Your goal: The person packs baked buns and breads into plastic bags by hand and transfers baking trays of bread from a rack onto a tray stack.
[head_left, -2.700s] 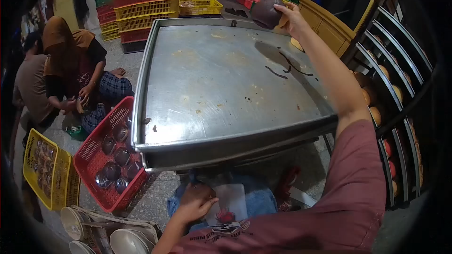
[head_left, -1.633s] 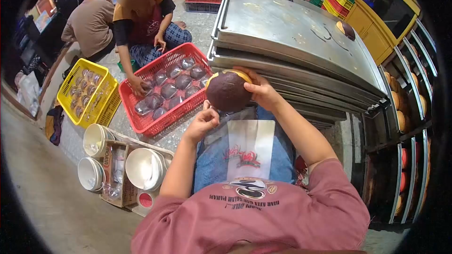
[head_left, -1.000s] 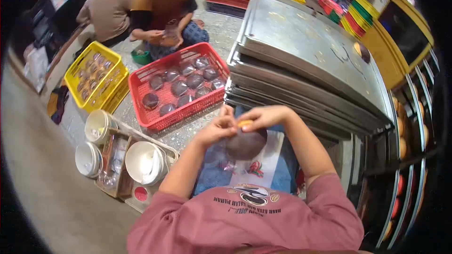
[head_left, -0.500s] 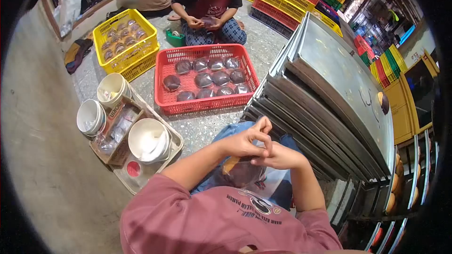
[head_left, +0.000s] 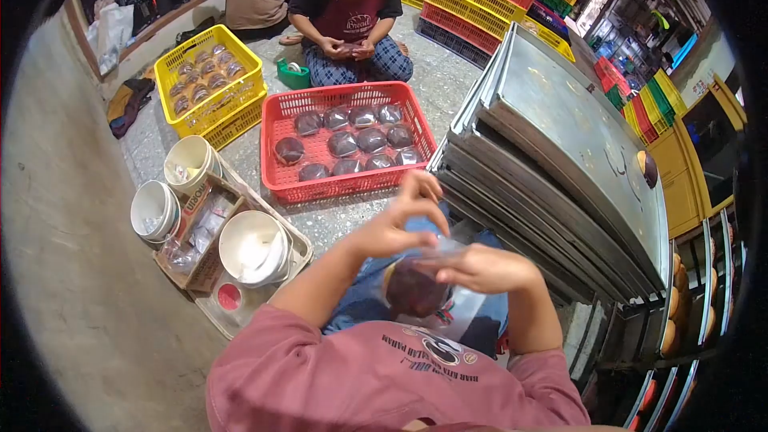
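A round bun with a dark chocolate-coloured top sits inside a clear plastic bag just above my lap. My right hand pinches the upper part of the bag, its fingers pressed together. Slightly blurred, my left hand is raised beside the bag's top; its curved fingers and thumb are apart, and the thumb tip is close to the plastic. Whether that thumb touches the bag I cannot tell. Beyond my hands, a red crate holds several wrapped dark buns.
To the left, a tray carries white buckets and a cardboard box of plastic packets. Stacked metal baking trays lean close on my right. A yellow crate with buns stands farther left. Opposite sits a co-worker near a green tape dispenser.
My left hand has lifted away from my right, its fingers now wider apart. The bagged bun shows more clearly below them. My view has tilted up slightly.
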The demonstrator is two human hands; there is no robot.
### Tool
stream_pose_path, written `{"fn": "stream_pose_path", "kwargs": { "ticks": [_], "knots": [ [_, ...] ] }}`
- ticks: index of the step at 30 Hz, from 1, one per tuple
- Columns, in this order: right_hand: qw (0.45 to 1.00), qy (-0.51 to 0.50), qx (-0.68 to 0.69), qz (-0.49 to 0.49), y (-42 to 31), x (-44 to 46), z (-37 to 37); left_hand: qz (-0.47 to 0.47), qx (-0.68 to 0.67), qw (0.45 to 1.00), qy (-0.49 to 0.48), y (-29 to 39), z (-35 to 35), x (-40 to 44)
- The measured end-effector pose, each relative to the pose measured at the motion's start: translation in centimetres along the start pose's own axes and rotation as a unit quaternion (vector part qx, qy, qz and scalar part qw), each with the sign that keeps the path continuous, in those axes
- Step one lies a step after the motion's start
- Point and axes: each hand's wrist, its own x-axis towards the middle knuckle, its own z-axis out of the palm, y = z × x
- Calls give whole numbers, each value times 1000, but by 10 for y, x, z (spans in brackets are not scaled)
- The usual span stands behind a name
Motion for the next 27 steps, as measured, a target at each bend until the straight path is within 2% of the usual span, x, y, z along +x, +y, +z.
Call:
{"fn": "stream_pose_path", "kwargs": {
  "ticks": [1, 2, 4, 5, 7, 8, 11, 12, 14, 15, 17, 18, 20, 21, 23, 24, 26, 27],
  "knots": [
    [997, 12, 24, 79, -6, -1, -10, 4, 2, 999, 50, 1, -11, -2],
    [994, 61, 16, 88, 0, -2, -17, 10, 14, 995, 100, -1, -25, -7],
    [965, 157, 193, 78, 19, -5, -29, 9, 27, 978, 206, 0, -50, -23],
    [965, 156, 193, 80, 22, 0, -32, -4, 22, 964, 265, -4, -62, -34],
    [922, 217, 318, 33, 26, 14, -32, -17, 63, 937, 342, 0, -86, -56],
    [922, 217, 320, 36, 28, 25, -29, -16, 36, 931, 362, 0, -94, -68],
    [867, 172, 460, 90, 58, 67, -10, -32, 23, 921, 389, 4, -115, -101],
    [865, 172, 463, 91, 68, 81, -5, -35, 43, 914, 403, 6, -121, -110],
    [809, 71, 559, 168, 82, 108, 1, -38, 65, 907, 414, 9, -130, -124],
    [808, 73, 561, 166, 89, 122, 4, -48, 48, 897, 437, 9, -134, -131],
    [763, 42, 595, 250, 103, 153, 7, -57, 4, 883, 465, 15, -137, -135],
    [765, 45, 595, 245, 113, 173, 8, -54, 7, 885, 462, 16, -139, -138],
    [719, 107, 649, 225, 124, 212, 4, -46, 20, 883, 466, 16, -145, -144],
    [720, 113, 648, 221, 113, 228, -4, -52, 15, 881, 470, 17, -146, -144],
    [681, 241, 664, 191, 88, 250, -20, -52, 22, 886, 461, 15, -150, -145],
    [680, 246, 665, 187, 94, 256, -21, -56, 30, 887, 457, 14, -150, -145],
    [743, 147, 645, 102, 111, 268, -19, -70, 58, 887, 453, 13, -149, -143],
    [776, 180, 576, 182, 74, 249, -27, -93, 89, 887, 443, 13, -146, -141]
  ]
}}
